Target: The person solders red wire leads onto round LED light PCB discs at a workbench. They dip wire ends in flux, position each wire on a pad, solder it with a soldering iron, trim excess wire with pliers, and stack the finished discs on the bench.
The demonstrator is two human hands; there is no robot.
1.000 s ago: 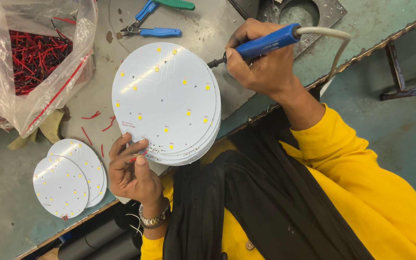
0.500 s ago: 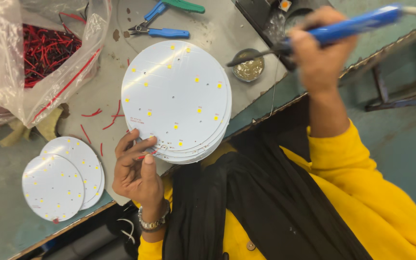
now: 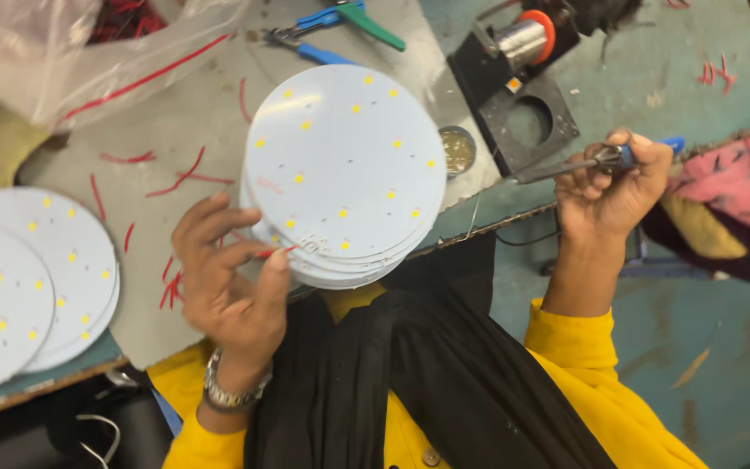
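A stack of round white boards with small yellow dots (image 3: 345, 169) lies on the bench edge in front of me. My left hand (image 3: 232, 282) pinches a short red wire (image 3: 275, 252) against the near rim of the top board. My right hand (image 3: 614, 187) grips a blue-handled soldering iron (image 3: 579, 163), its metal tip pointing left toward a black iron stand (image 3: 523, 104). A small round tin (image 3: 457, 149) sits between the stack and the stand.
Two more round white boards (image 3: 32, 287) lie at the left. Red wire offcuts (image 3: 145, 174) are scattered on the grey mat. A clear plastic bag (image 3: 71, 52) sits top left, pliers (image 3: 336, 30) at the top. A pink cloth (image 3: 736, 191) is at right.
My right hand has dropped from high over the bench to the right edge near the stand, still holding the iron. The view has closed in on the stack. My left hand stays at the stack's rim.
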